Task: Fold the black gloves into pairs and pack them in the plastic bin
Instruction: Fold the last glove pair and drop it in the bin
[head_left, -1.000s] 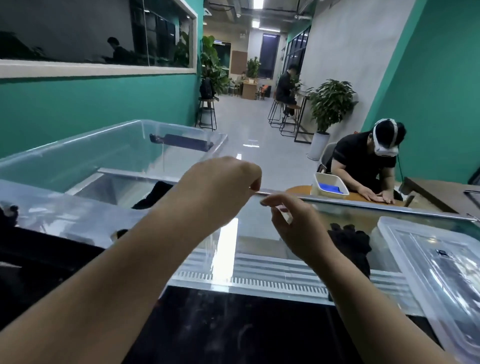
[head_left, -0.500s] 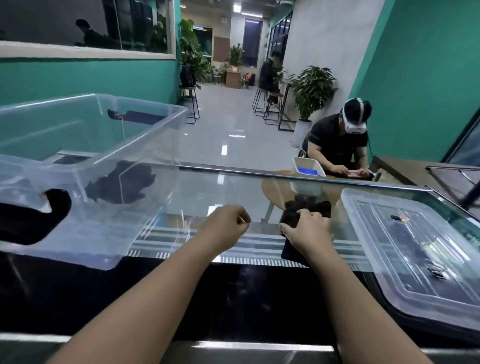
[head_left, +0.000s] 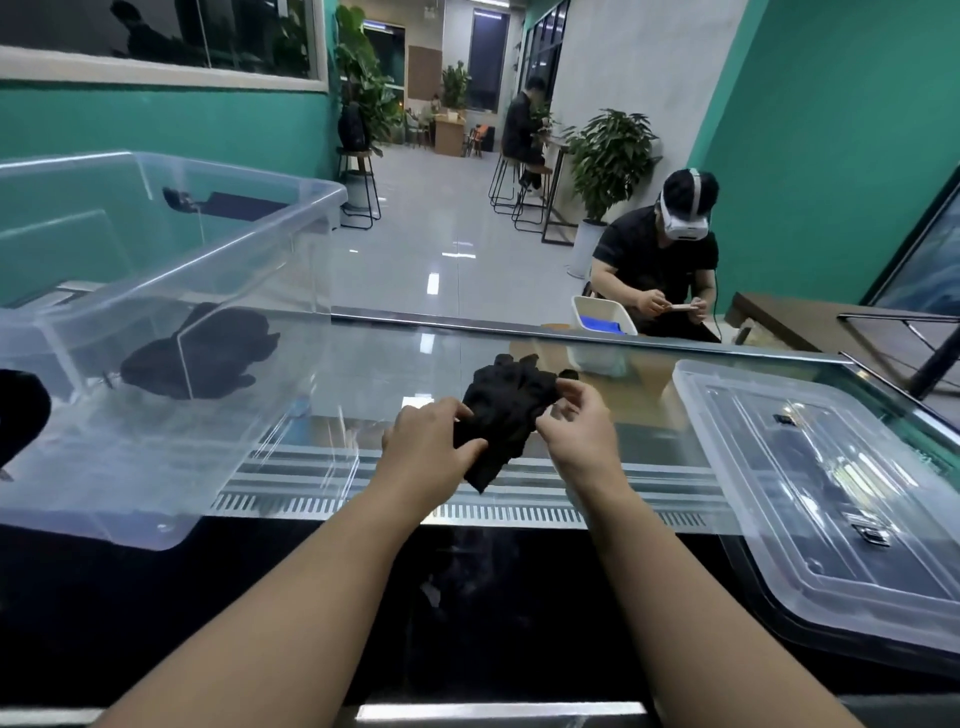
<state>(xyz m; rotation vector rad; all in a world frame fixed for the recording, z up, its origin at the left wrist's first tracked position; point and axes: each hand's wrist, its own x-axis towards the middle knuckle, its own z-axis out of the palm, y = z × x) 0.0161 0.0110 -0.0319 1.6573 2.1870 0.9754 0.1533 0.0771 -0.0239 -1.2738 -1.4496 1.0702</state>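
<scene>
A clear lid (head_left: 831, 499) lies flat on the glass counter (head_left: 395, 364) at the right. Beyond the counter, a seated person (head_left: 660, 265) wears a white headset (head_left: 685, 221), beside a white tray (head_left: 602, 317) with blue contents. A potted plant (head_left: 608, 156) stands behind. Further back, a second person (head_left: 522, 124) sits on a stool (head_left: 506, 182). Another stool (head_left: 358, 187) stands by the teal wall (head_left: 156, 124).

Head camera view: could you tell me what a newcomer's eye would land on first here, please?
First, the two bare hands at centre: the left hand and right hand both grip a bundle of black gloves above the glass counter. To the left stands the clear plastic bin with more black gloves inside. On the right lies the bin's clear lid.
</scene>
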